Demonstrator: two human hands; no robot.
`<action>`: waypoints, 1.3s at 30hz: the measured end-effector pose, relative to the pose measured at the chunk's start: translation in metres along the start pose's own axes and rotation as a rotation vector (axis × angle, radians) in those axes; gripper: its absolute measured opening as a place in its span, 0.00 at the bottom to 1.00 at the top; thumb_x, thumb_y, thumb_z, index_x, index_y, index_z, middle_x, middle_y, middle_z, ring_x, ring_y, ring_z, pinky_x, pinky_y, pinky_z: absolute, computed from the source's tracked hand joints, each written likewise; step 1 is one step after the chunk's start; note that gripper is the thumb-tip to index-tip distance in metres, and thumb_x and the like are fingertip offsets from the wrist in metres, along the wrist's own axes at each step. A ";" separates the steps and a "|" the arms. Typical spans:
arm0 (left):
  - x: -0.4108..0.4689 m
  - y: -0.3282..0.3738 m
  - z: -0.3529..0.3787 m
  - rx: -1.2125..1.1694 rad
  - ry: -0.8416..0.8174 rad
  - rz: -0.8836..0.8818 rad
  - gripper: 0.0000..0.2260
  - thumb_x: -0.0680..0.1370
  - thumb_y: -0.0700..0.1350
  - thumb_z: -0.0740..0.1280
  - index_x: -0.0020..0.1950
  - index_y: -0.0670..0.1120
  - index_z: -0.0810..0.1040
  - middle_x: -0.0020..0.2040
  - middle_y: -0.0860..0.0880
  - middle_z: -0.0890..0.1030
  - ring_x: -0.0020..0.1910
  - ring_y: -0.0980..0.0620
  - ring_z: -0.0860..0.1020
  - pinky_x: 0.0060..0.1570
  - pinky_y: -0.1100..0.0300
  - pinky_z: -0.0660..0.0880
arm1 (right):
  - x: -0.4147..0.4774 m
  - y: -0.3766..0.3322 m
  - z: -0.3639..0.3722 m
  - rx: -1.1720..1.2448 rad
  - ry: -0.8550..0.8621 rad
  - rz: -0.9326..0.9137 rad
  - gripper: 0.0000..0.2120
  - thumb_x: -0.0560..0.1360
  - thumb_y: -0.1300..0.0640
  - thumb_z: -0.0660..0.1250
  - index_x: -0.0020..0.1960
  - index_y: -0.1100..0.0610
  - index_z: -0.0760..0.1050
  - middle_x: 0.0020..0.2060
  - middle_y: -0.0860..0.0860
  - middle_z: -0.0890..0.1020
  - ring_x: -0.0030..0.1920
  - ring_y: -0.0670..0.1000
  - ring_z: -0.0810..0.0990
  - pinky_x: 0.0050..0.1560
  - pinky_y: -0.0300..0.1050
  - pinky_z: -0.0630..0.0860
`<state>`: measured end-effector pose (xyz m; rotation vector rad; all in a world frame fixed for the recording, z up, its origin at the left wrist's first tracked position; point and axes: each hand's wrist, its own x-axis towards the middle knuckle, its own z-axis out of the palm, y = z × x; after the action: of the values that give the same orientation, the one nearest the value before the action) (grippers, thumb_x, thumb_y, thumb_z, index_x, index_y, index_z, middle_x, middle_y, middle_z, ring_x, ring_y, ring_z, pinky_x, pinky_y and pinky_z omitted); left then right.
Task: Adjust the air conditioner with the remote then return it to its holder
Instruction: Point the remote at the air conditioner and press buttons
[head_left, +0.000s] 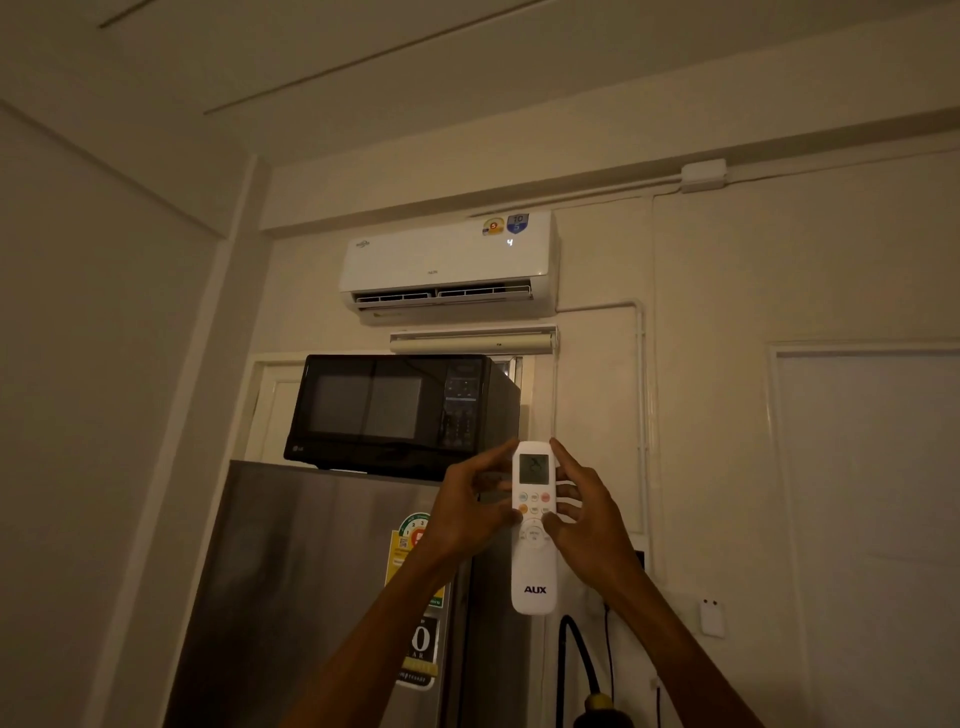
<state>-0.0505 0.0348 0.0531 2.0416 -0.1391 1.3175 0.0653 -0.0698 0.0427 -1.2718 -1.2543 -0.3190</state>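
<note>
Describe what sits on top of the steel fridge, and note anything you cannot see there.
A black microwave stands on the fridge, under the air conditioner. The hands and remote cover the fridge top's right end, so anything there is hidden.

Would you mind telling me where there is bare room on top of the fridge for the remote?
Little: the microwave fills most of the fridge top. A bare strip shows left of it, by the wall. Both hands hold the remote.
</note>
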 end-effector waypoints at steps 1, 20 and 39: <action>0.002 -0.001 0.002 0.001 0.000 0.000 0.30 0.69 0.33 0.72 0.68 0.50 0.69 0.57 0.50 0.77 0.51 0.59 0.78 0.41 0.71 0.79 | 0.001 0.002 -0.002 0.001 0.000 -0.005 0.31 0.70 0.68 0.68 0.66 0.50 0.61 0.59 0.59 0.72 0.57 0.55 0.76 0.52 0.50 0.78; 0.053 -0.042 0.089 0.008 0.011 -0.014 0.30 0.69 0.35 0.73 0.68 0.51 0.69 0.59 0.48 0.78 0.52 0.55 0.79 0.39 0.72 0.77 | 0.032 0.074 -0.065 0.004 0.019 -0.017 0.31 0.69 0.66 0.70 0.68 0.56 0.62 0.57 0.58 0.73 0.57 0.57 0.77 0.55 0.57 0.79; 0.136 -0.105 0.327 -0.113 -0.006 -0.101 0.30 0.69 0.34 0.72 0.68 0.53 0.70 0.56 0.52 0.78 0.51 0.58 0.79 0.42 0.64 0.82 | 0.073 0.240 -0.250 -0.088 0.018 0.026 0.34 0.71 0.64 0.69 0.69 0.44 0.58 0.58 0.55 0.72 0.56 0.53 0.76 0.53 0.49 0.79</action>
<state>0.3097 -0.0458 0.0353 1.9320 -0.1090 1.2149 0.4071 -0.1615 0.0267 -1.3562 -1.2188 -0.3703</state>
